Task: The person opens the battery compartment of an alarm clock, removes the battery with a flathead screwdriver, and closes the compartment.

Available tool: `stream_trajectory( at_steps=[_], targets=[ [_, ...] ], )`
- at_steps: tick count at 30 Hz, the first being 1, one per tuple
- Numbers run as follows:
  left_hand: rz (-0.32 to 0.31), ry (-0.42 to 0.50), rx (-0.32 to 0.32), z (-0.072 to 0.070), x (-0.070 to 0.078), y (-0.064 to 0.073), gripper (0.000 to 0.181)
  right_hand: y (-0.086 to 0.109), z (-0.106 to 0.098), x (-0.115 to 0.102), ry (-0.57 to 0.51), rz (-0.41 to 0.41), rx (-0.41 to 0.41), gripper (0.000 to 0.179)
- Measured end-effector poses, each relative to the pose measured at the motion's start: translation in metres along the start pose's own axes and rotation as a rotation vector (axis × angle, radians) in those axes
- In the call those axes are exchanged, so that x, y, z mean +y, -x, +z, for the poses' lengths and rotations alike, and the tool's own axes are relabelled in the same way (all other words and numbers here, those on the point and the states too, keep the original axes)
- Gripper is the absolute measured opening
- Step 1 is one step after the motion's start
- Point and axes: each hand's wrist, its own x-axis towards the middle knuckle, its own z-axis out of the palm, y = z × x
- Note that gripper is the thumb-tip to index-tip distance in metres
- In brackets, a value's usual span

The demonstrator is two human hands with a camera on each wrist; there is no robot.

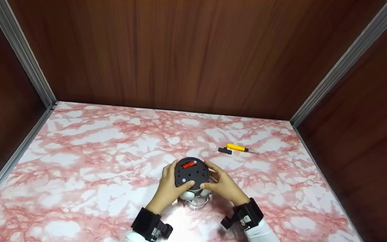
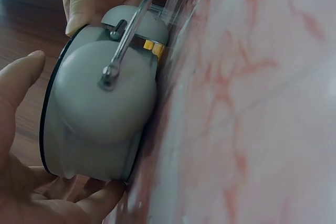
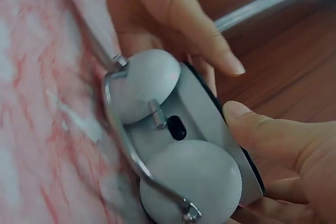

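Observation:
A twin-bell alarm clock [image 1: 197,179] lies face down on the table, its black back upward and its bells toward the person. In the back's slot sits a red battery [image 1: 189,164]. My left hand [image 1: 169,184] holds the clock's left side, fingers round the edge and thumb over the back. On the opposite side my right hand [image 1: 226,187] grips it, thumb at the rim near the bells. The wrist views show the pale grey bells [image 2: 105,106] and the metal handle [image 3: 137,158]; the clock's face is hidden underneath.
Beyond the right hand lie a yellow-handled screwdriver [image 1: 237,147] and a small black cover piece [image 1: 225,151], close together. The table [image 1: 89,161] has a red-and-white marbled top. Brown wood-look panels [image 1: 166,57] enclose its back and sides.

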Motion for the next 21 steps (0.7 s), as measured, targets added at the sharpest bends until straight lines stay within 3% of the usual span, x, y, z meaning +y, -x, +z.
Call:
stream_trajectory(
  at_steps=[4,9,17,21],
  targets=[
    [0.012,-0.016,0.02,-0.001,0.001,0.0,0.085,-0.001,-0.003,0.005,-0.113,0.028,-0.016,0.085],
    [-0.002,0.037,0.031,-0.001,0.0,-0.001,0.08,-0.003,-0.006,0.011,-0.231,0.026,-0.041,0.079],
    [-0.071,0.174,0.001,0.0,-0.005,-0.003,0.076,-0.006,-0.008,0.017,-0.268,0.022,-0.063,0.078],
    [-0.074,0.183,-0.02,0.001,-0.005,-0.002,0.085,-0.006,-0.008,0.018,-0.288,0.027,-0.078,0.076]
  ],
)
